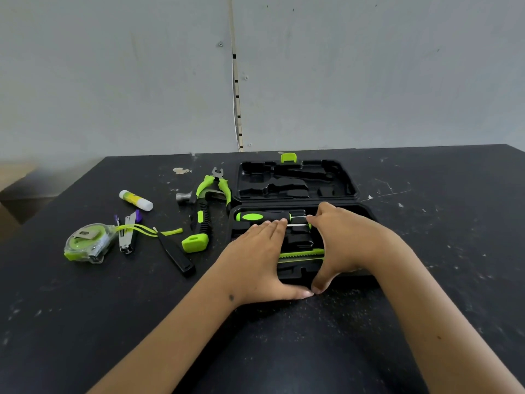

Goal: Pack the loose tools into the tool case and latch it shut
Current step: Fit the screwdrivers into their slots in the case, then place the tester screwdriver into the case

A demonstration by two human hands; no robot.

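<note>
With both the left hand (257,253) and right hand (338,240) laid open and flat on the black moulded plastic tool case (298,194), the green-and-black-handled screwdriver (262,216) beneath the fingertips could be left unseated, so that the lid would be blocked.

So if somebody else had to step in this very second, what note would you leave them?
Left hand and right hand: both flat on the near half of the open tool case, pressing in the screwdriver; neither grips anything.
Done: screwdriver in the top slot; a green-toothed saw blade also lies in the case.
Left: hammer, pliers, tape measure, a black tool and a small metal tool lie loose on the table left of the case. A glue stick is there too. Then close the lid and latch it.
</note>
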